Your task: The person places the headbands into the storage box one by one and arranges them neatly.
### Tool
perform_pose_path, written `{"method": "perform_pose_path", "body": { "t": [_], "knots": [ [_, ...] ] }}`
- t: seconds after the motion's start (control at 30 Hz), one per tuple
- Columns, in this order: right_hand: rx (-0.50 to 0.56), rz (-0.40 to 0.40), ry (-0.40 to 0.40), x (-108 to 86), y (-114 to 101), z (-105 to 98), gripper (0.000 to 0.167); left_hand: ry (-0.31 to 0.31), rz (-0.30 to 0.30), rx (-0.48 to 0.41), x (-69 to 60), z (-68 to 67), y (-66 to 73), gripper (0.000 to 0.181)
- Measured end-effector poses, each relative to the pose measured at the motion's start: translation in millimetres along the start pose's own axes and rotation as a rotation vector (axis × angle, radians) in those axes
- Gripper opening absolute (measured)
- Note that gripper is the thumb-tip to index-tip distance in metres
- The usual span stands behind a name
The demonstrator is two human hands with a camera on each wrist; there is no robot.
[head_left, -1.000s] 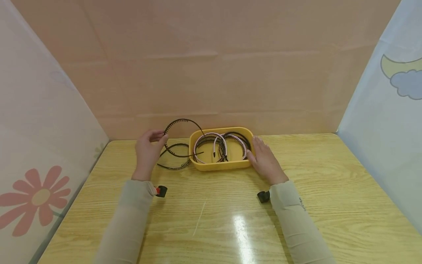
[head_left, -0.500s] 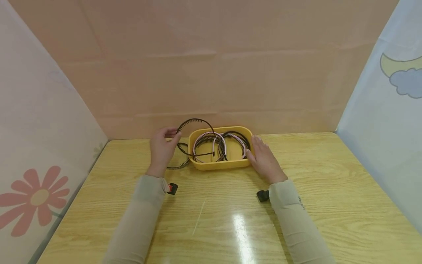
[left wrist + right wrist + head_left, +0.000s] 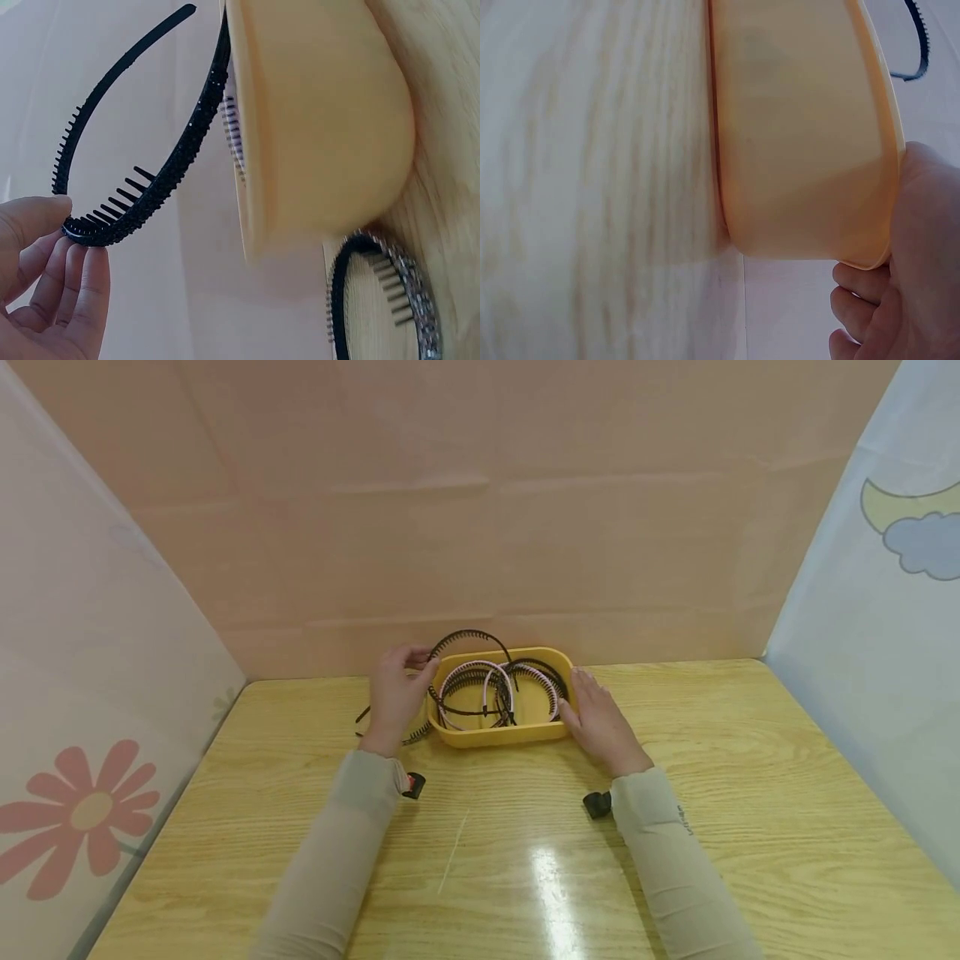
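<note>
Thumb and fingertips of my left hand (image 3: 397,697) pinch a black toothed headband (image 3: 468,632). It is raised over the left part of a yellow bin (image 3: 495,738). In the left wrist view, small dark beads cover one stretch of this headband (image 3: 180,161), and its comb teeth point inward. Several other headbands lie in the bin, pink ones and black ones (image 3: 558,672) overlapping. My right hand (image 3: 600,722) holds the bin's right end, its thumb by the front corner and its fingers along the end. In the right wrist view those fingers (image 3: 859,281) are bent below the rim.
On the table left of the bin lies a glittery headband (image 3: 424,319), partly hidden by my left hand in the head view. Another dark headband tip (image 3: 362,716) shows there. A brown backdrop (image 3: 480,527) rises behind the wooden table (image 3: 675,827).
My left hand has moved right with the black headband, from beside the bin to over its left part. My right hand has stayed at the bin's right end.
</note>
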State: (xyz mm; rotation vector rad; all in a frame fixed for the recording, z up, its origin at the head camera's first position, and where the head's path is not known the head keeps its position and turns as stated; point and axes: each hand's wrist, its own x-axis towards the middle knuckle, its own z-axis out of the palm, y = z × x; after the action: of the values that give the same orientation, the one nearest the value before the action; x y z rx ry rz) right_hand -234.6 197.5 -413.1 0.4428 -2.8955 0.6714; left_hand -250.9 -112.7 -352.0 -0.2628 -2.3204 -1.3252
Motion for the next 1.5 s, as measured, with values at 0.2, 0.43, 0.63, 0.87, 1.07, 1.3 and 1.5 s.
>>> {"method": "perform_pose_path", "body": {
  "t": [0.2, 0.43, 0.63, 0.87, 1.07, 1.3, 1.5],
  "knots": [
    [-0.001, -0.003, -0.003, -0.5, 0, 0, 0.066, -0.021, 0.006, 0.016, 1.6, 13.5, 9.5, 0.023],
    [0.004, 0.005, -0.015, -1.4, 1, 1, 0.070, -0.060, 0.010, 0.069, -0.3, 33.9, 13.2, 0.023],
    [0.004, 0.010, -0.025, -1.6, 0, 2, 0.070, -0.093, -0.028, 0.066, -2.2, 50.4, 19.5, 0.022],
    [0.005, 0.007, -0.013, -1.5, 0, 3, 0.069, -0.139, -0.072, 0.074, -4.9, 67.8, 25.5, 0.021],
    [0.015, 0.008, -0.015, -1.8, 0, 3, 0.070, -0.170, -0.085, 0.125, -7.2, 78.2, 29.3, 0.022],
    [0.019, 0.014, -0.024, -2.2, 0, 2, 0.072, -0.207, -0.123, 0.092, -8.9, 85.6, 28.8, 0.022],
    [0.004, 0.006, -0.020, -2.3, 0, 3, 0.074, -0.222, -0.142, 0.104, -9.9, 90.6, 25.6, 0.022]
  ]
}}
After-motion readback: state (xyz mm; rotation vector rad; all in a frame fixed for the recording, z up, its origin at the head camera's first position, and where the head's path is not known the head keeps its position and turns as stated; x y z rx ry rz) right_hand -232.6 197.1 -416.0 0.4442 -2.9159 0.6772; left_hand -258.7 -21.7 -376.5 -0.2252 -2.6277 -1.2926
